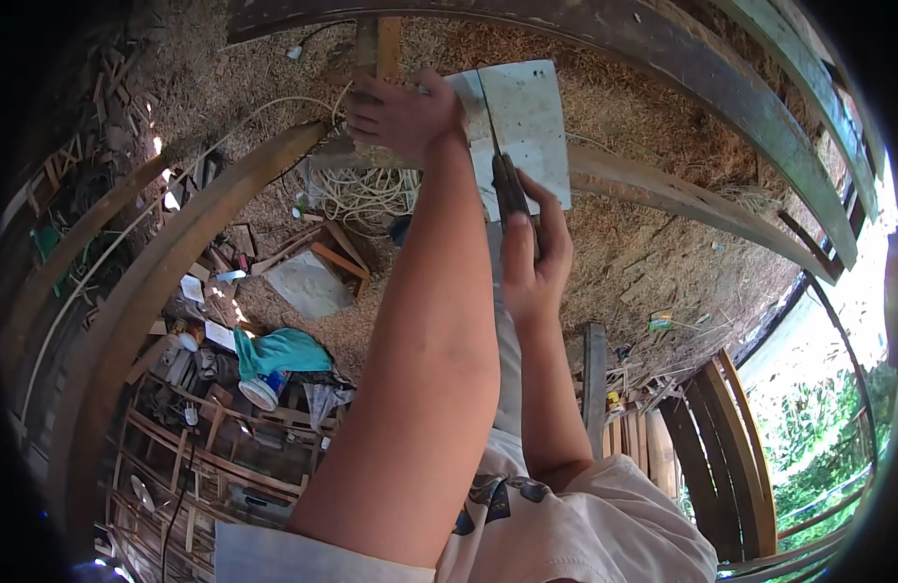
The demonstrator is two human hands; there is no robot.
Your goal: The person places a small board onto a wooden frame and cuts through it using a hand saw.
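Right grip [538, 251] above littered ground [629, 260]

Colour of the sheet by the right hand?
The sheet is pale grey-white with small dark spots; head view.

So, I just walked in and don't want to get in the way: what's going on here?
A person's right hand grips a dark-handled tool, possibly a handsaw, over a pale board. A narrow dark line runs up the board from the tool; blade or cut, I can't tell. The left hand is spread by the board's left edge, with a wooden piece just beyond.
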